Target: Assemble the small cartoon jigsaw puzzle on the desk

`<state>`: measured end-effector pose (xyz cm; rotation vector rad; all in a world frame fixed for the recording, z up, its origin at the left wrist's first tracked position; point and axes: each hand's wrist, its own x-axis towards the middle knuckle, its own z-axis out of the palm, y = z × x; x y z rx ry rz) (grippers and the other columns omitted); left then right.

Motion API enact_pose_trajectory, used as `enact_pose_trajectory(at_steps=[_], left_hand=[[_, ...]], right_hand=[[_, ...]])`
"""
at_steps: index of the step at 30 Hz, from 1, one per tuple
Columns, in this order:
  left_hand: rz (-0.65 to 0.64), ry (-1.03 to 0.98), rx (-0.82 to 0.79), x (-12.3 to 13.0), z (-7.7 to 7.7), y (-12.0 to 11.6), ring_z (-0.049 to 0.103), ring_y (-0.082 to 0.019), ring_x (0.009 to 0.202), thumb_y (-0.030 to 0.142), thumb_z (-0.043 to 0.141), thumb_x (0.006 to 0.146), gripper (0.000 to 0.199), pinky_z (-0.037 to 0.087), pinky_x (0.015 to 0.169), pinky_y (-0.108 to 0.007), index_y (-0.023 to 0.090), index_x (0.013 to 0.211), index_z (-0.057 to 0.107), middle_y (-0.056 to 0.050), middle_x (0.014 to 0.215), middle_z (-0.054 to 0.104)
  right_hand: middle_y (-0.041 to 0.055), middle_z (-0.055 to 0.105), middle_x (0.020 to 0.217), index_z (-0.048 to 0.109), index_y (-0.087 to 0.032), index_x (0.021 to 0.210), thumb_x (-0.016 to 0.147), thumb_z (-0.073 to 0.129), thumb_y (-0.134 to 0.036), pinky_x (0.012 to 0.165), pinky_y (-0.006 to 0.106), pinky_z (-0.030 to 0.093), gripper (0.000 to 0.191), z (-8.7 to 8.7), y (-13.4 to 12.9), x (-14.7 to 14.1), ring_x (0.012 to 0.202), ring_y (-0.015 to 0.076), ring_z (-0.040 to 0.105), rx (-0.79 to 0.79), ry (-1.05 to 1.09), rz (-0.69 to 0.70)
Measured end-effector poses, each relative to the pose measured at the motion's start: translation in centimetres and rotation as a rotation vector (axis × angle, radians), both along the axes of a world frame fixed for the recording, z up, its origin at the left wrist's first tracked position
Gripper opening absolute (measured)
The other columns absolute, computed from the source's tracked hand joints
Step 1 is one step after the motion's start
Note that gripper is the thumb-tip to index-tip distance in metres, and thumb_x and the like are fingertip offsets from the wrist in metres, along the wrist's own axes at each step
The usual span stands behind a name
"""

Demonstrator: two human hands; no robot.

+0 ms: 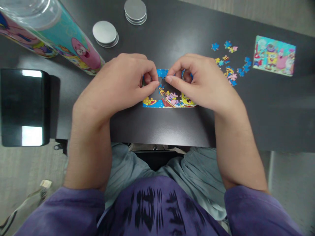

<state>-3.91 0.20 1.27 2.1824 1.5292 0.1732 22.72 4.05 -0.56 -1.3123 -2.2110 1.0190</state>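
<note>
A partly assembled jigsaw puzzle point(171, 98) with cartoon figures lies on the dark table. Its blue border and lower row are joined, while dark gaps show in the middle. My left hand point(128, 78) is over the puzzle's left side, thumb and index finger pinched together; anything between the tips is hidden. Over the right side is my right hand point(199, 78), its thumb and index tip close together by the upper blue edge. I cannot make out what that pinch holds. A small blue and yellow puzzle piece point(161, 89) sits between the hands, inside the border.
Loose puzzle pieces point(231, 74) are scattered right of my right hand. Beyond them lies a cartoon picture card point(274, 56). Round silver discs stand in two stacks, a nearer one point(105, 32) and a farther one point(135, 11). Cartoon-printed cylinders point(78, 49) and a black box point(23, 101) occupy the left.
</note>
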Motion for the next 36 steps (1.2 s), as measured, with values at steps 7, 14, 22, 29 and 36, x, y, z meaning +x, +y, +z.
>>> enact_pose_trajectory(at_steps=[7,14,22,29,36], left_hand=[[-0.058,-0.072,0.018,0.1,-0.7,0.0,0.083,-0.035,0.114,0.055,0.069,0.109,0.034,0.060,0.095,-0.050,0.035,0.127,0.089,-0.008,0.124,0.091],[-0.077,0.001,0.004,0.2,-1.4,0.2,0.076,-0.035,0.101,0.060,0.058,0.112,0.049,0.051,0.088,-0.049,0.025,0.132,0.087,-0.013,0.125,0.081],[-0.043,-0.013,-0.032,0.3,-1.4,0.6,0.078,-0.041,0.102,0.062,0.054,0.103,0.053,0.053,0.092,-0.052,0.026,0.125,0.086,-0.014,0.118,0.079],[-0.038,-0.023,-0.017,0.1,-1.6,0.7,0.080,-0.042,0.103,0.065,0.058,0.102,0.044,0.053,0.092,-0.052,0.031,0.118,0.081,-0.013,0.118,0.080],[-0.035,-0.008,-0.034,0.5,-1.1,0.7,0.078,-0.040,0.100,0.061,0.054,0.102,0.046,0.054,0.094,-0.053,0.027,0.119,0.079,-0.014,0.116,0.080]], right_hand=[[0.0031,0.083,0.097,0.087,-0.029,0.100,0.110,0.099,-0.032,0.083,0.044,0.048,0.016,1.1,1.6,3.8,0.081,0.0234,0.060,0.189,0.110,-0.163],[0.0033,0.078,0.091,0.081,-0.030,0.095,0.101,0.095,-0.037,0.083,0.045,0.046,0.017,3.7,3.1,11.1,0.079,0.0223,0.055,0.360,0.117,-0.435],[0.0053,0.084,0.098,0.084,-0.031,0.100,0.100,0.097,-0.042,0.089,0.048,0.053,0.017,2.6,4.0,15.6,0.087,0.0264,0.062,0.242,-0.081,-0.447],[0.0029,0.076,0.100,0.088,-0.029,0.117,0.101,0.091,-0.019,0.099,0.049,0.061,0.019,-0.2,5.5,14.3,0.091,0.0261,0.068,0.114,-0.236,-0.317],[0.0085,0.081,0.111,0.085,-0.029,0.110,0.100,0.092,-0.016,0.096,0.050,0.065,0.018,-1.3,5.9,13.8,0.107,0.0318,0.074,0.115,-0.227,-0.305]])
